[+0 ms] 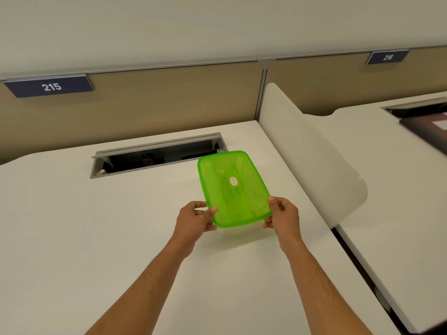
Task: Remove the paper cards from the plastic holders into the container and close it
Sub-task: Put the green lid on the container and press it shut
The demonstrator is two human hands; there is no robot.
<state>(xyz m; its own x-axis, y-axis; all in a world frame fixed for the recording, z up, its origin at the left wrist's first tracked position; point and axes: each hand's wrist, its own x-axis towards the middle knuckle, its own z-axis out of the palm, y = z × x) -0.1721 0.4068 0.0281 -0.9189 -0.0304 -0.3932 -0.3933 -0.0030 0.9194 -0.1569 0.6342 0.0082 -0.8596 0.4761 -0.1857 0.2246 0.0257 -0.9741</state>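
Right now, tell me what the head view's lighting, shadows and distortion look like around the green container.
Head view: soft, even lighting with no harsh glare; a faint greenish shadow lies on the desk under the green container; wide-angle distortion bows the partition edges; the 215 sign reads sharp, the far right edge blurs.

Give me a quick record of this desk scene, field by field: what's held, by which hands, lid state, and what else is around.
held item: green container, tilted above the desk
left hand: grips its near left corner
right hand: grips its near right corner
lid: on
contents: cannot tell
desk opening: cable tray, flap open, behind the container
number cards: 215 and 216, in holders on the partition
side divider: white, right of the container
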